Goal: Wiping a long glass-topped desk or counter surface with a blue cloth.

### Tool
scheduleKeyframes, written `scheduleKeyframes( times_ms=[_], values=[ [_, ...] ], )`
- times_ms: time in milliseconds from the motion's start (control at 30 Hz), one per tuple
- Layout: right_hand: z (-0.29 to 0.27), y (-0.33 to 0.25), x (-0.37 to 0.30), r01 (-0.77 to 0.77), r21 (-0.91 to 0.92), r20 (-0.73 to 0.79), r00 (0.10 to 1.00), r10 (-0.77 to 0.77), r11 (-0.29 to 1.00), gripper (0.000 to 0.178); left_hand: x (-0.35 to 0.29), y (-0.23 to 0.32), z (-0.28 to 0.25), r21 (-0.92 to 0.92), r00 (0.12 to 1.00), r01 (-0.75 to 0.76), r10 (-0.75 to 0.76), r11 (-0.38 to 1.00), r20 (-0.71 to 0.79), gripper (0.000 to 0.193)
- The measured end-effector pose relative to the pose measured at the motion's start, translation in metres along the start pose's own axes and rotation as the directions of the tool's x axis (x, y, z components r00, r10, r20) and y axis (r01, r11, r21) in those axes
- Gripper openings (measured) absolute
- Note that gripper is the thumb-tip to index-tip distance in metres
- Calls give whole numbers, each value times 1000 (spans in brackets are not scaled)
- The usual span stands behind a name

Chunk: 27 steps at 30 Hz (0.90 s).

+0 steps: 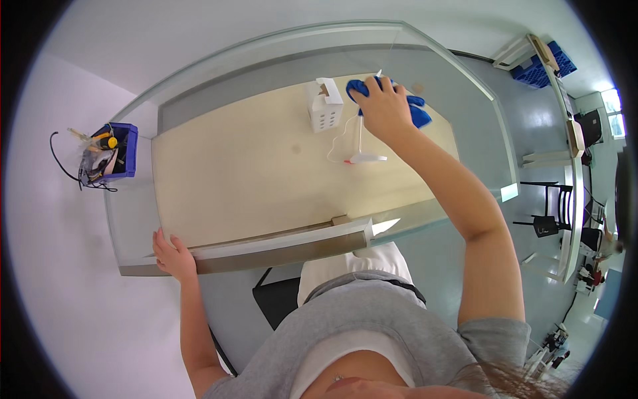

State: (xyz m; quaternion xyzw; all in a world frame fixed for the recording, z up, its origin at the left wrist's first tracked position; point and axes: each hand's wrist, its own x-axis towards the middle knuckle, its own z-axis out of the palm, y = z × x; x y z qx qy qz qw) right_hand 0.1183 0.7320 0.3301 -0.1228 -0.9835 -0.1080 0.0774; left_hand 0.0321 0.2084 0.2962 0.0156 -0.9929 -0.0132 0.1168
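Note:
At the far right part of a glass-sided display case (226, 63), my right hand (385, 108) presses down on a crumpled blue cloth (420, 118), fingers curled over it. Below that hand shows a thin white post on a flat white base (367, 158), with a thin white cord beside it. Whether the cloth touches the post or lies on glass above it, I cannot tell. A white box (325, 114) with round holes and a raised flap stands just left of the cloth. My left hand (174, 256) rests on the case's near left corner, fingers stretched out, holding nothing.
A blue bin (130, 151) of tools and cables sits by the case's left side. The case's near rail (286, 255) runs in front of me. To the right are a long white table (573, 219), a black chair (563, 203) and a blue crate (531, 72).

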Motion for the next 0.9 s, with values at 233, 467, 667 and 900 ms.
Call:
scheduleKeyframes(
  times_ms=[233,467,667,900],
  values=[
    [2,1,41,-53,-30,20,998,53,998,44,5,12,-7,2,1000,22,-22,1000,20,40],
    [-2,0,25,-17,-10,54,998,18,1000,44,3,11,-3,-8,1000,7,-7,1000,17,41],
    [-10,-12,-25,47,1,-15,999,-47,999,47,1,2,-2,25,1000,18,-18,1000,-4,41],
    [5,-7,45,-56,21,0,998,56,998,48,6,12,-6,23,1000,14,-15,1000,16,40]
  ],
)
